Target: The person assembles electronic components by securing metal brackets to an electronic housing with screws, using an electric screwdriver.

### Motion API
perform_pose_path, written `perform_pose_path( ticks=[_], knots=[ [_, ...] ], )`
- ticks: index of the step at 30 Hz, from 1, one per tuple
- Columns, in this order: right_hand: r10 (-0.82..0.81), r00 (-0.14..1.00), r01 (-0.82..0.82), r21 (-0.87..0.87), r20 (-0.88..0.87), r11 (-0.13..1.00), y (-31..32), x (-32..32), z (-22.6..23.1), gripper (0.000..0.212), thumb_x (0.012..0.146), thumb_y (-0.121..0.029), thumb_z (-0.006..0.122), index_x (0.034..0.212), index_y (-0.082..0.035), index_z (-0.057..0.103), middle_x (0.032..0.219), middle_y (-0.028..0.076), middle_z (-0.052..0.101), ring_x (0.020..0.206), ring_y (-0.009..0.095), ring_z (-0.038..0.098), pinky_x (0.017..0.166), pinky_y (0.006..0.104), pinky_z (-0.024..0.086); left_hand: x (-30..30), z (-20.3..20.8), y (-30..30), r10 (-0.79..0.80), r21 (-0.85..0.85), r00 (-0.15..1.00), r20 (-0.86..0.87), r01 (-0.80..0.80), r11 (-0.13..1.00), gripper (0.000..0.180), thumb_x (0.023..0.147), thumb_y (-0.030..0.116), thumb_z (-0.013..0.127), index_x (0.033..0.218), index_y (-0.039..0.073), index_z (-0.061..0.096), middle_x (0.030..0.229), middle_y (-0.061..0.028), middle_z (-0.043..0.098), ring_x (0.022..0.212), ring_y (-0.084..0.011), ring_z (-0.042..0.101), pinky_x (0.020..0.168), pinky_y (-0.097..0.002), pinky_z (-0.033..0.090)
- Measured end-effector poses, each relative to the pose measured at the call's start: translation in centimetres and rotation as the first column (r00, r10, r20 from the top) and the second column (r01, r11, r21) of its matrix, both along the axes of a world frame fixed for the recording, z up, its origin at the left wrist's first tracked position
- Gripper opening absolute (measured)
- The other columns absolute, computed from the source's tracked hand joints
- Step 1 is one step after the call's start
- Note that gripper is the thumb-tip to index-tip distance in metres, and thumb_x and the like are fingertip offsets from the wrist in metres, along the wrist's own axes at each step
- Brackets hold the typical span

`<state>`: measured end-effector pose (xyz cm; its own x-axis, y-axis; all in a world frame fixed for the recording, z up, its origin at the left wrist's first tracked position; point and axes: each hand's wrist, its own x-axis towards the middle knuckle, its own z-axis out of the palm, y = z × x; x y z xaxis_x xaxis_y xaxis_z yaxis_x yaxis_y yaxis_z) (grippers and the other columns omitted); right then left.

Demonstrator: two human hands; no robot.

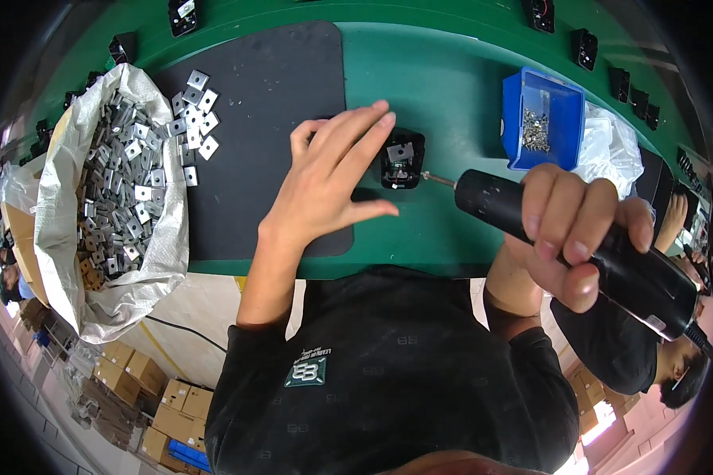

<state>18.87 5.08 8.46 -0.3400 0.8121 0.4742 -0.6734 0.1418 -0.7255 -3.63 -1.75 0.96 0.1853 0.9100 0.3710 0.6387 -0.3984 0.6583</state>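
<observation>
The two hands are apart. The left hand (pixel 325 178) is spread and unclamped at the 9 o'clock side of the black box (pixel 420 154); whether its fingertips touch the box cannot be told. The right hand (pixel 570 237) is clamped around the electric screwdriver (pixel 491 198), covering its middle. The screwdriver's tip is just beside the box, at its 4 o'clock side; its cord (pixel 697 336) is cut off in the dark rim.

The box lies on the green tabletop (pixel 444 87), just past 12 o'clock in view. Inside it, a metal plate (pixel 399 152) partly hides small parts too fine to identify. At 2 o'clock, a blue bin (pixel 569 127) holds screws (pixel 535 131), individually indistinct.
</observation>
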Motion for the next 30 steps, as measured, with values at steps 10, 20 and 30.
perform_pose_path(
  ticks=[10,20,30],
  knots=[
    [-0.140,0.983,0.146,-0.043,0.120,0.988,-0.4,-2.0,-2.0,0.042,0.085,-0.007,0.073,0.112,-0.019,0.043,0.082,-0.002,0.051,0.066,0.015,0.054,0.068,0.0343,0.046,1.0,-1.3,0.8,0.010,-0.148,0.999,-0.041,-0.016,0.989,0.072,0.060,0.034,0.086,0.124,0.010,0.061,0.110,-0.0041,0.061,0.100,-0.0243,0.055,0.093,-0.0408,0.037],
    [-0.130,0.985,0.134,-0.029,0.110,0.991,0.0,-2.6,-3.1,0.039,0.084,-0.002,0.071,0.108,-0.016,0.042,0.079,0.000,0.051,0.063,0.014,0.054,0.065,0.0338,0.047,1.1,-1.3,1.0,0.032,-0.142,0.998,-0.056,-0.040,0.989,0.068,0.061,0.039,0.085,0.121,0.015,0.064,0.102,-0.0030,0.059,0.092,-0.0232,0.054,0.089,-0.0395,0.038],
    [-0.048,0.985,0.043,0.036,0.166,0.998,0.3,-2.6,-3.1,0.036,0.083,0.005,0.068,0.102,-0.014,0.045,0.078,0.001,0.051,0.061,0.014,0.050,0.064,0.0334,0.047,0.9,-1.2,1.3,0.015,-0.164,0.999,-0.043,-0.022,0.986,0.067,0.060,0.039,0.085,0.119,0.015,0.065,0.102,-0.0030,0.059,0.091,-0.0232,0.054,0.089,-0.0392,0.037]
  ],
)
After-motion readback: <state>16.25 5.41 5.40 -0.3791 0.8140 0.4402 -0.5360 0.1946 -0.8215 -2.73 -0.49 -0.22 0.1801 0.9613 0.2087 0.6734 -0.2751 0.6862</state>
